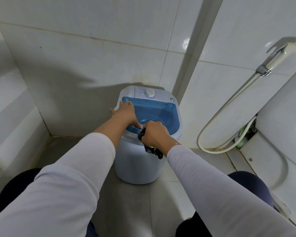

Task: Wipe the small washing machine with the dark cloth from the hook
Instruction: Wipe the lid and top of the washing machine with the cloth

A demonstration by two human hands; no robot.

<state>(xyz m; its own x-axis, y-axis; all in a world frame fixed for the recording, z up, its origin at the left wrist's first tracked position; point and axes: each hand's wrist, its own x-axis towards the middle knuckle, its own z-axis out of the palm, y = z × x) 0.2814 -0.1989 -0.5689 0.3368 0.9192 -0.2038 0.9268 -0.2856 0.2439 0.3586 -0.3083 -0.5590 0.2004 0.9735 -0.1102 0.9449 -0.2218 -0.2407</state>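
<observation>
Washing machine (140,161) hemmed by walls (92,57)

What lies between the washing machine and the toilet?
Head view: bare floor tile, with the white spray hose looping down the wall between the washing machine and the toilet.

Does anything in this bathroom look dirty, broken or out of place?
Nothing looks broken or spilled. The small washing machine stands upright with its blue lid shut. Only brownish grime along the floor grout by the toilet base stands out.

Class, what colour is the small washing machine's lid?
Translucent blue lid, clearest in the head view.
</observation>
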